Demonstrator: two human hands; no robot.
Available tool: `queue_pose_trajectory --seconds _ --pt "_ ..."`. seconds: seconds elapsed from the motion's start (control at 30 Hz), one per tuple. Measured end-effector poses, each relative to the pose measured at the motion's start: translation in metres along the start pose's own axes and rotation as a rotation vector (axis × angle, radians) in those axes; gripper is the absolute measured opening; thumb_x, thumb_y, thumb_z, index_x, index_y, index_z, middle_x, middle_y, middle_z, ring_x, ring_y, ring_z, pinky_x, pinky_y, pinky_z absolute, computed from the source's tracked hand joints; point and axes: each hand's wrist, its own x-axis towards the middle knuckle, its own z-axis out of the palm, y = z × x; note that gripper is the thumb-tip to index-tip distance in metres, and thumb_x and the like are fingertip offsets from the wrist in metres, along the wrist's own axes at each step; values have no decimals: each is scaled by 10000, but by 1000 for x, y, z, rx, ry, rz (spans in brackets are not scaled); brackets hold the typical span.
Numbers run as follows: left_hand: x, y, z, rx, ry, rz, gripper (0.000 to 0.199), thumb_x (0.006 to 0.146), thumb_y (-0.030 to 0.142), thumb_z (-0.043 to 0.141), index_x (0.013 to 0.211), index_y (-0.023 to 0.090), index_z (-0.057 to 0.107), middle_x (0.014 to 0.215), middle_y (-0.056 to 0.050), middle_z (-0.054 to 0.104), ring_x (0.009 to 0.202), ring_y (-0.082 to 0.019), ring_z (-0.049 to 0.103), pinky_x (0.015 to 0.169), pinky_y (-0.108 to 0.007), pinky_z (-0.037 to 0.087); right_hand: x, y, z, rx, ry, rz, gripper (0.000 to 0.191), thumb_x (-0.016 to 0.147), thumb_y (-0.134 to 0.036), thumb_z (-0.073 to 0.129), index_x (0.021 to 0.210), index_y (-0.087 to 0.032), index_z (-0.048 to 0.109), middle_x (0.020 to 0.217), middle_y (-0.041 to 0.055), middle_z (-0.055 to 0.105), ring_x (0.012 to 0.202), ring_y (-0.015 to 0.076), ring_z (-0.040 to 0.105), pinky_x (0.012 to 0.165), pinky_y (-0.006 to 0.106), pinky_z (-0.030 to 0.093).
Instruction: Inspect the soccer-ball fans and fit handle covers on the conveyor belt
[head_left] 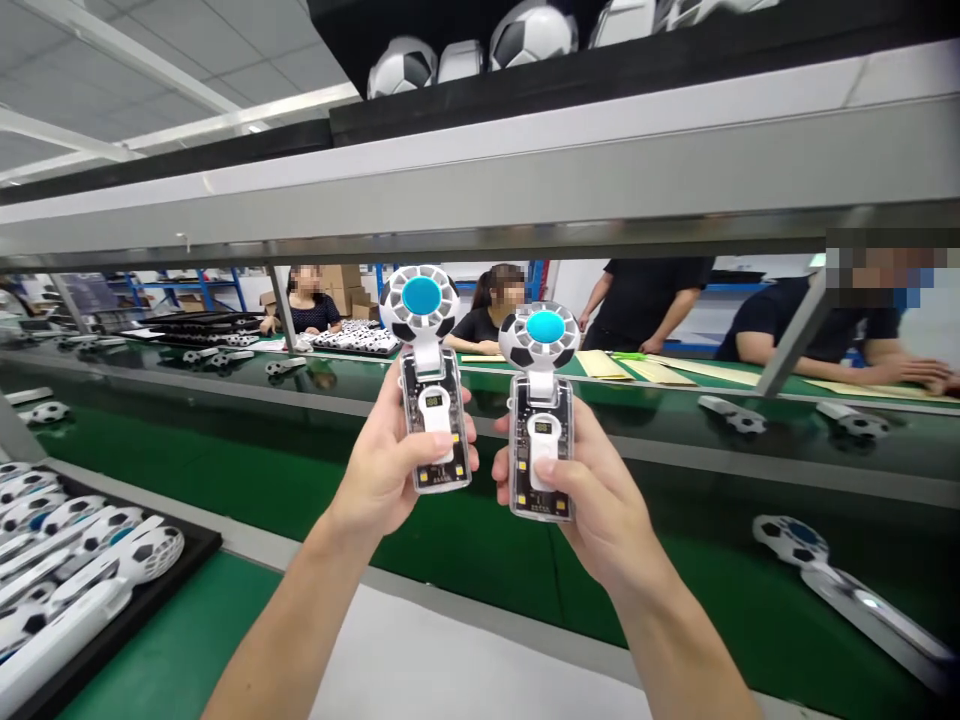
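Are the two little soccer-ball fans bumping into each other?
Apart. The head view shows green belt between the left fan and the right fan, each held upright in its own hand.

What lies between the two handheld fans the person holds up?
In the head view, nothing: left fan and right fan stand apart, with only the green conveyor belt behind the gap.

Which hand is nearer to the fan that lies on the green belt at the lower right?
Right. The right hand holds a fan upright just left of the lying fan; the left hand holds another fan farther left, beyond the right hand.
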Motion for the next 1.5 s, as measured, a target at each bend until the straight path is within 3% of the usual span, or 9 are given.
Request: queue_pose_trajectory --seconds 0.17,0.3,0.57,0.93,1.17,1.5 --pt "-2 -13 0 29 -51 -3 735 785 134 740 1391 305 362 1064 -28 622 781 -155 662 635 -282 594 -2 2 0 -19 12 9 532 874 -188 604 1367 -294 434 1103 40 665 767 173 680 611 304 607" --pt "1 -18 0 -15 -100 -20 780 773 135 740 1415 296 326 1063 -35 635 775 -166 670 628 -291 595 -2 5 0 -20 16 8 568 868 -184 603 1389 -308 414 1154 53 671 793 194 686 638 342 620" --pt "3 -17 -9 -33 -71 -182 366 762 203 730 1079 188 547 819 -26 658 646 -174 659 585 -288 538 -1 0 -1 -97 89 18 527 836 -224 610 1332 -305 452 1127 45 659 759 198 685 580 334 610" --pt "4 -17 -16 -101 -78 -161 355 809 214 723 1128 192 567 869 -32 657 703 -175 663 635 -298 541 -7 -8 7 -133 122 53 606 786 -227 653 1354 -298 451 1148 60 666 786 199 682 629 327 585" --pt "4 -20 -17 -123 -56 -141 434 715 120 735 1110 190 570 876 -30 657 716 -174 661 651 -292 528 -6 -3 2 -147 99 64 722 807 -230 681 1456 -322 378 1225 80 644 837 206 681 668 340 594" --pt "4 -19 -9 -113 -40 -209 382 763 225 746 1090 186 552 847 -35 663 665 -173 659 602 -290 531 -3 2 1 -135 111 71 621 861 -279 665 1431 -326 425 1156 69 662 784 207 674 602 334 598"
